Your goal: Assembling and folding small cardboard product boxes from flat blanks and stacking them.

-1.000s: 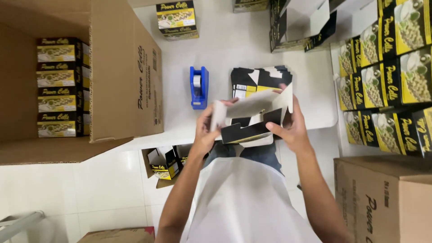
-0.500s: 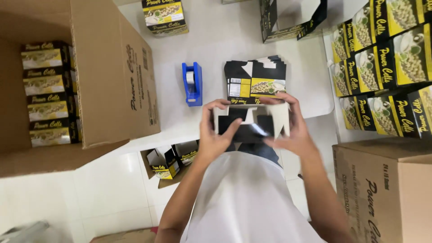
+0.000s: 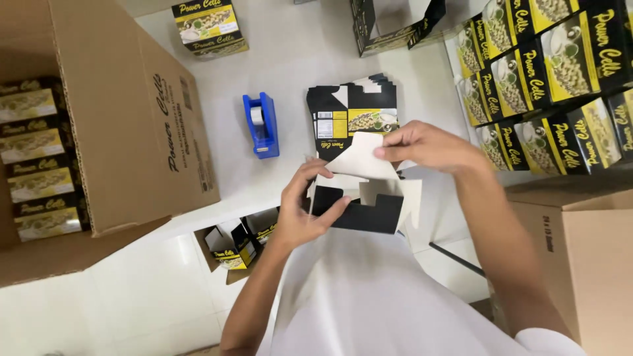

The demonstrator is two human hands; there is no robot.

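I see the small black carton (image 3: 359,198) at frame centre, now turned flaps-up; my left hand (image 3: 304,212) clamps its side, my right hand (image 3: 428,146) pinches a white flap. Beyond lie flat cartons (image 3: 353,109) and the blue tape dispenser (image 3: 261,125).

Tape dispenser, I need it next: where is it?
The blue tape dispenser stands on the white table, between the big cardboard carton and the flat box stack.
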